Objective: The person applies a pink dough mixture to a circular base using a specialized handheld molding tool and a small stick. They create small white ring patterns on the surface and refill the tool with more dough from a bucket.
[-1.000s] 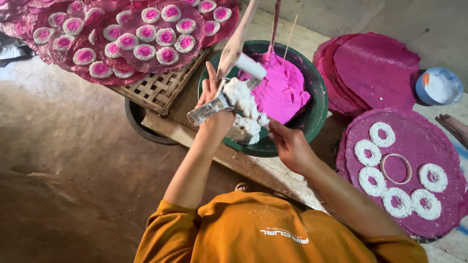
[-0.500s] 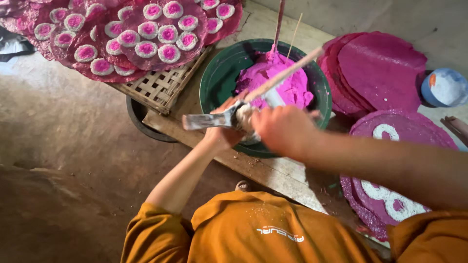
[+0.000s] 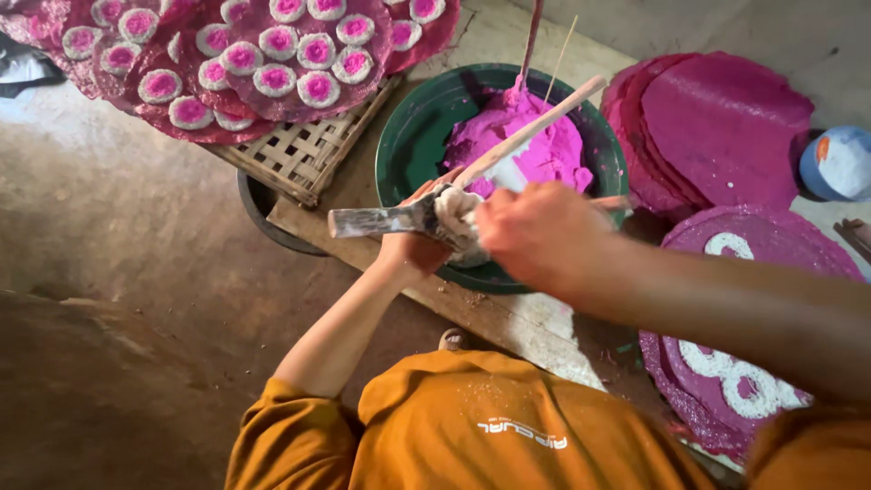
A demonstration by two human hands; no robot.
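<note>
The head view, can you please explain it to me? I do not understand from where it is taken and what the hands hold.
The camera sits on the person's head and looks down, so you see an orange shirt at the bottom. The left hand holds a flat metal scraper with white paste on it. The right hand, blurred, is at the paste by a wooden stick. Under them stands a green bowl of bright pink dough. Around it lie purple round sheets, some bearing white rings with pink centres.
</note>
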